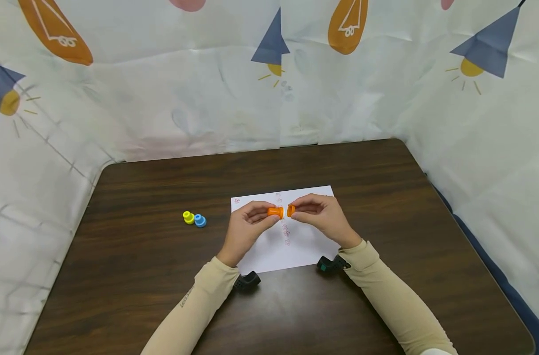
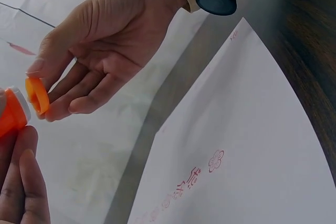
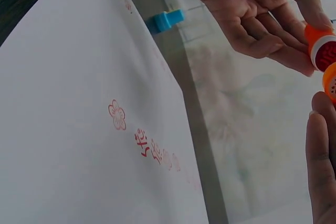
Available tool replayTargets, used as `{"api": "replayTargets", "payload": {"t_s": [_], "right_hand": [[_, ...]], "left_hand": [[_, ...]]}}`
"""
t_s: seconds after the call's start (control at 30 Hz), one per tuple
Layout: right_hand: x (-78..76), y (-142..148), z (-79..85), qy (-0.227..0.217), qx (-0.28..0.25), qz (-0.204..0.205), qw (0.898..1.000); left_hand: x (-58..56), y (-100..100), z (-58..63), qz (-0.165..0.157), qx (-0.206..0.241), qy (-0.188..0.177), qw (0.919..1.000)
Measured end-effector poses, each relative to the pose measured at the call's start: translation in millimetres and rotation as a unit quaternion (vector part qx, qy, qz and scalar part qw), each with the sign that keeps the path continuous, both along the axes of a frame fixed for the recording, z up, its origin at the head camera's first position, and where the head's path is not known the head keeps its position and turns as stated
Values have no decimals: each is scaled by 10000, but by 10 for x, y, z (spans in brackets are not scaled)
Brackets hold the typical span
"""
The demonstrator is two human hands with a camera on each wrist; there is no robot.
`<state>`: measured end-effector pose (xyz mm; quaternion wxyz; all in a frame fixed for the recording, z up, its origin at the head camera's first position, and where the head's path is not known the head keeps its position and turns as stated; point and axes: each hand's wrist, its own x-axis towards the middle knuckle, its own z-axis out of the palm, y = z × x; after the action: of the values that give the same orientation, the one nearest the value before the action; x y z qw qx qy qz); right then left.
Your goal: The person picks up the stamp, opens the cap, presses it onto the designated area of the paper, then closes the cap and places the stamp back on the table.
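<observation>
An orange stamp [image 1: 275,212] is pinched between the thumb and fingers of my left hand [image 1: 249,227]. Its red face, ringed in white, shows in the right wrist view. My right hand [image 1: 323,217] pinches the stamp's small orange cap [image 1: 291,210], held a short gap away from the stamp in the head view. Both hands are above a white sheet of paper [image 1: 305,251]. Red stamp prints [image 3: 116,115], a flower among them, run down the middle of the sheet, with another small print near its corner.
Left of the paper, a yellow stamp [image 1: 188,217] and a blue stamp [image 1: 200,220] stand side by side on the dark wooden table [image 1: 141,276]. Behind the table hangs a white patterned curtain [image 1: 216,98]. Each wrist wears a black camera.
</observation>
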<state>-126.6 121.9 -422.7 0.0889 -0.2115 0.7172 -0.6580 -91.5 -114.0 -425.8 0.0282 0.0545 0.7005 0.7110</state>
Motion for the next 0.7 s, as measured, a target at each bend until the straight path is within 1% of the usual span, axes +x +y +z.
{"api": "replayTargets", "payload": {"t_s": [0.37,0.7], "right_hand": [[6,-66,-12,-24,-11,-6,10000],[10,-76,-20,-27,94,74,9999]], "left_hand": [[2,29,-4,36,-81,-87,9999],[-2,31,-30,72,-139,-78,9998]]}}
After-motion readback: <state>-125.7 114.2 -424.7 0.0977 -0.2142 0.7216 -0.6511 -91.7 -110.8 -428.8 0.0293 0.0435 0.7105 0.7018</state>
